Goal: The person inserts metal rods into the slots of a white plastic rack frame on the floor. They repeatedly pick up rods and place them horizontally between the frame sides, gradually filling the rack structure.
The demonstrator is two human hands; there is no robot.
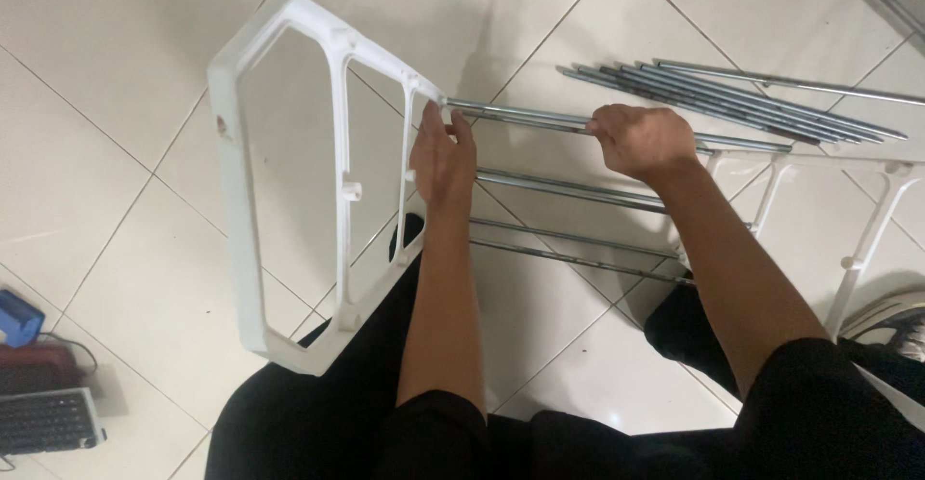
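The white plastic hexagonal side frame (289, 181) is standing tilted against the person's knees. The left hand (441, 157) is pinching the frame's right-hand bar where a thin grey metal rod (525, 114) is entering it; the right hand (641, 140) is closing around that rod further right of the frame. The frame looks light, stiff and somewhat brittle, best held by its thick rim; the rod looks smooth and slippery. More loose grey metal rods (742, 99) are lying well right of the frame.
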